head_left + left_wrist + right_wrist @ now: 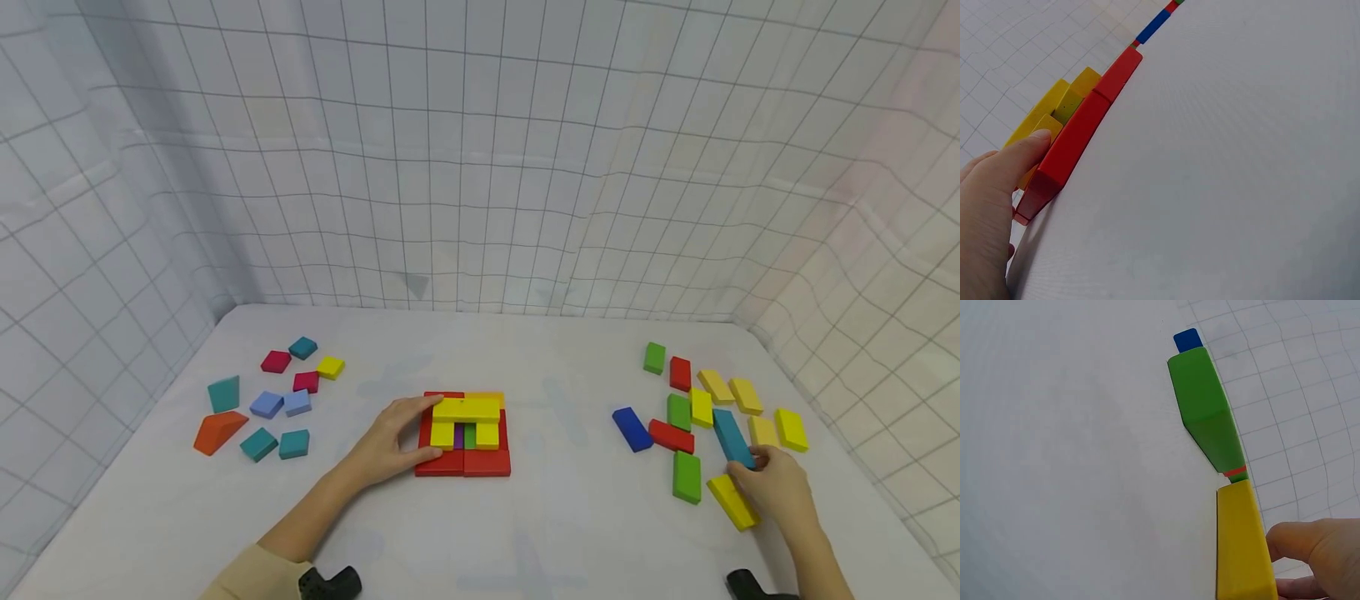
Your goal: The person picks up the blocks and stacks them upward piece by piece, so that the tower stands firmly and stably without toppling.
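We see the left hand (390,446) resting against the left edge of a flat square stack of red, yellow, purple and green wooden blocks (465,433) at the middle of the white table (525,517). Its fingers lie nearly straight along the stack's far-left corner, and the thumb presses the near-left red block; the left wrist view shows the thumb (1019,159) touching that red edge.

The right hand (776,487) lies at the right of the table among a scatter of loose rectangular blocks. Its fingertips touch the near end of a long teal wooden block (731,437), and a long yellow wooden block (731,500) lies just beside it on the left; whether the fingers grip either block we cannot tell. A green rectangular block (686,476) lies just left of the yellow one, with a dark blue block (632,428) farther left.

At the table's left lies a group of small teal, red, blue and yellow pieces with an orange wedge (217,432).
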A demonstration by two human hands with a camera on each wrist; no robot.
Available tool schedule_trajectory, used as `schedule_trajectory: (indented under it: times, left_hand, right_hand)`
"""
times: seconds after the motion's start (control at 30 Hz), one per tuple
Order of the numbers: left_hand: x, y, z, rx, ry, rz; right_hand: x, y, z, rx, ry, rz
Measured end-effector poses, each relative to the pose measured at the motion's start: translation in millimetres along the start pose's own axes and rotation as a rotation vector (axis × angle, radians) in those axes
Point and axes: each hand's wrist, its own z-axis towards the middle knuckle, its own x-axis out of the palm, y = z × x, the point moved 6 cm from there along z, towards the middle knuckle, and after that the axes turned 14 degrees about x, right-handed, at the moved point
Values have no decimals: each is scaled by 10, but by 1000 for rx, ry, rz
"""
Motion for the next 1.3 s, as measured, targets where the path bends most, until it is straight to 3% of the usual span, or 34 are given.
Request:
schedule_trajectory:
  times: [0.1,0.23,0.33,0.43,0.7,0.87,1.13,1.3]
  left_hand:
    - [1,3,-4,-3,0,-1]
    - [4,13,-10,5,1,-5]
    - [3,18,-16,6,1,-9]
    - [2,17,-22,1,1,-8]
    - [-3,6,-22,-7,3,1]
    - [-7,0,-11,1,2,4]
    - [-5,5,-15,-1,2,-20]
    - [-5,4,-12,5,4,-13]
  right_hand:
    - [-20,-11,-7,43,-55,15]
    - [-91,29,-71,12,-180,78]
    - [-143,120,-145,-69,-257,112]
    - [-151,315,-248,-199,-278,135]
    - [164,1133,-628,-683,-159,147]
    - [450,1622,-910,-877,-5,164]
    - [853,2219,-1286,-1052,231,113]
    - [1026,2437,-1416,-1101,258,20]
